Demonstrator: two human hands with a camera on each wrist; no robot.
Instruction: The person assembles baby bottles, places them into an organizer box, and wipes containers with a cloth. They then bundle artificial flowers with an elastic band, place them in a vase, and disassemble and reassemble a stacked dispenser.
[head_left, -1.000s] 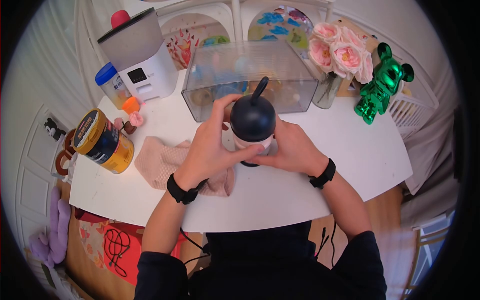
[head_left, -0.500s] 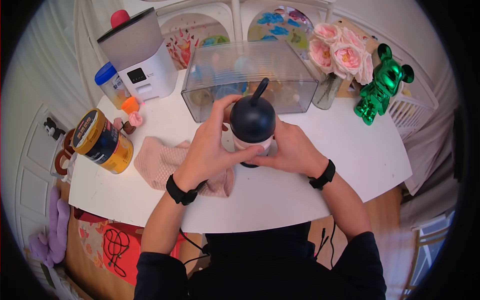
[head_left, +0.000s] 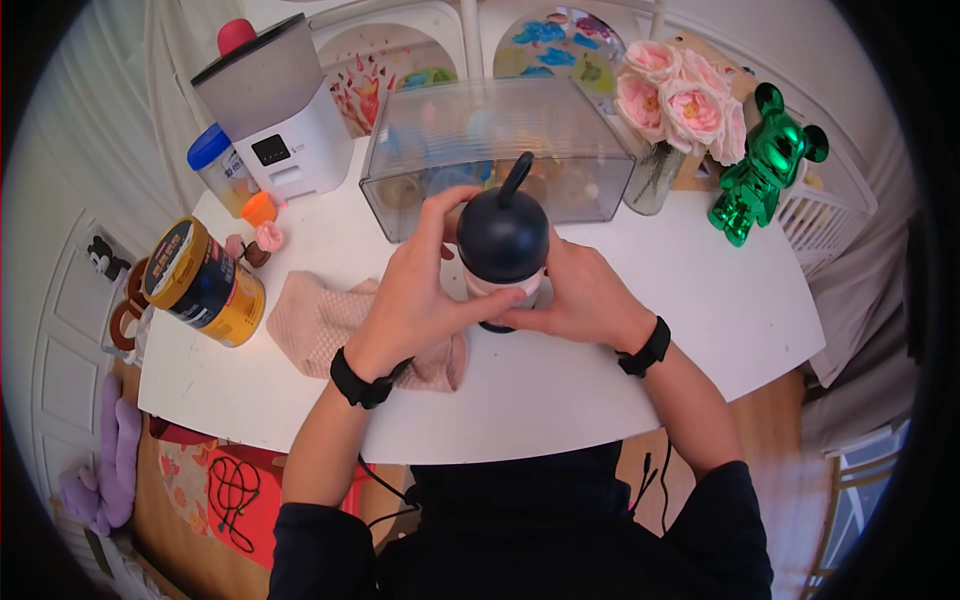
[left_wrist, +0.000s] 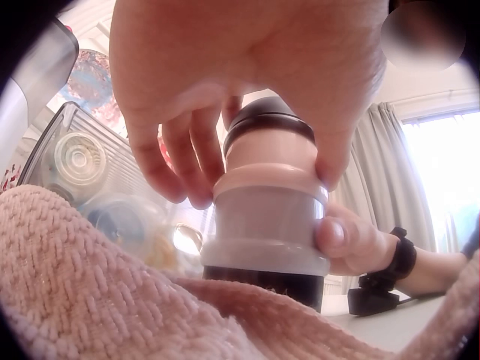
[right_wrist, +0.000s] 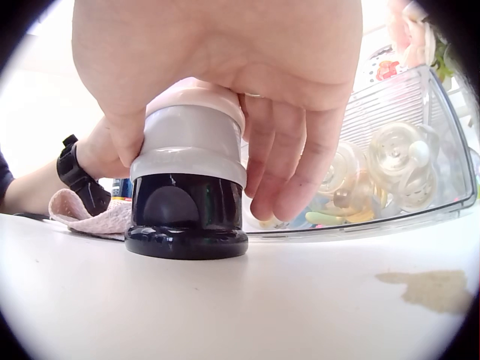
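A stacked container (right_wrist: 191,150) stands upright on the white table, with a dark domed lid and loop handle (head_left: 503,235) on top, pink and grey sections and a black base. The left hand (head_left: 418,290) grips its upper part from the left, thumb across the front; in the left wrist view that hand (left_wrist: 247,67) arches over it. From the right, the right hand (head_left: 585,295) holds it lower down, around the grey section in the right wrist view. A pink textured cloth (head_left: 320,320) lies beside the left forearm.
Behind the hands stands a clear storage box (head_left: 500,150). To the left are a yellow tub (head_left: 205,285), a small orange cup (head_left: 259,208) and a white dispenser (head_left: 300,150). Pink flowers in a vase (head_left: 653,180) and a green bear figure (head_left: 762,165) stand at the right.
The view has shifted very slightly. Both hands keep the same hold on the stacked container, which stays in place.
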